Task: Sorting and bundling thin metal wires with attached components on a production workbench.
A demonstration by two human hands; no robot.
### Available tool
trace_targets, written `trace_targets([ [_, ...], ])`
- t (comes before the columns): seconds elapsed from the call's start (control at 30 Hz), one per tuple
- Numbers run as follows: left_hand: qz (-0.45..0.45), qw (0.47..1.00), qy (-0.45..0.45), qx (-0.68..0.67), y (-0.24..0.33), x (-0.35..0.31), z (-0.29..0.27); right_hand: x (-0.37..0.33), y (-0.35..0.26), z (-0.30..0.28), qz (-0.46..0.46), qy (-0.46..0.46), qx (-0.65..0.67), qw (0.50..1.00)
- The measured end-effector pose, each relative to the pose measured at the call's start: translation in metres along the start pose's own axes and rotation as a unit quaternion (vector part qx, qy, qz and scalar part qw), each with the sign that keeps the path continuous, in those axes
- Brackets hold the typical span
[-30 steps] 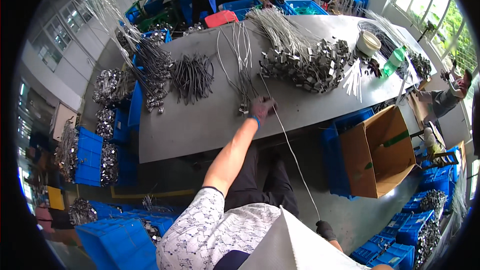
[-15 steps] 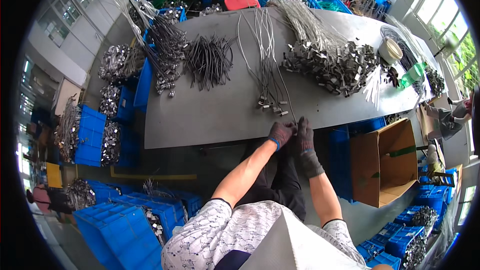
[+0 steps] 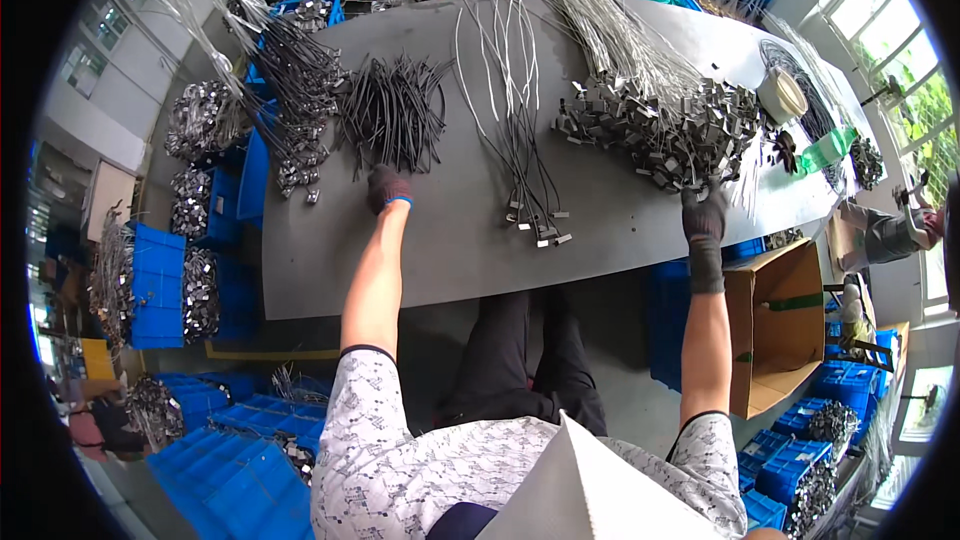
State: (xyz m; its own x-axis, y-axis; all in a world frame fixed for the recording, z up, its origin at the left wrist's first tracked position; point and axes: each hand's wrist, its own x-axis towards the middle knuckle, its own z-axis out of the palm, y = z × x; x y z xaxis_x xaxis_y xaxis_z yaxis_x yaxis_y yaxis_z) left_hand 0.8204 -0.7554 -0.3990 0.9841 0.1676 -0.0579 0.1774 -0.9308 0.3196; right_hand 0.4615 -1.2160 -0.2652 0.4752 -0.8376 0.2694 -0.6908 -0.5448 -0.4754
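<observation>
Midway along the table (image 3: 450, 250), a few cables (image 3: 521, 135) look done, while many tubes (image 3: 393, 112) at the left hand (image 3: 388, 188) and wires (image 3: 660, 130) at the right hand (image 3: 704, 212) seem to remain; whether either holds anything, I cannot tell.

Wndws (image 3: 908, 58) R, daylight | pale wall (image 3: 122, 128) L | gry flr (image 3: 625, 345)

The front tabletop (image 3: 440, 265) is passable between the forearms (image 3: 372, 285); black strands (image 3: 393, 118), cables (image 3: 517, 130) and wire heap (image 3: 655, 125) obstruct beyond.

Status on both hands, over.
Left gloved hand at short black cables; right gloved hand at silver-tagged wire bundle. Thin grey wires between; neither visibly blocked.
</observation>
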Motion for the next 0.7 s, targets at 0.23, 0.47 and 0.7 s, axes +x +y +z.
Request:
trace_targets([
  [0.23,0.106,0.994,0.022,0.029,-0.068,0.06,0.056,-0.001,0.006,0.031,0.11,-0.186,0.25,0.944],
  [0.47,-0.119,0.85,-0.291,-0.422,-0.043,-0.06,0.014,-0.137,0.188,-0.021,-0.185,-0.252,0.176,0.934],
  [0.7,-0.08,0.686,-0.346,-0.634,0.035,-0.226,-0.007,-0.475,0.356,-0.107,0.176,-0.617,-0.18,0.745],
])
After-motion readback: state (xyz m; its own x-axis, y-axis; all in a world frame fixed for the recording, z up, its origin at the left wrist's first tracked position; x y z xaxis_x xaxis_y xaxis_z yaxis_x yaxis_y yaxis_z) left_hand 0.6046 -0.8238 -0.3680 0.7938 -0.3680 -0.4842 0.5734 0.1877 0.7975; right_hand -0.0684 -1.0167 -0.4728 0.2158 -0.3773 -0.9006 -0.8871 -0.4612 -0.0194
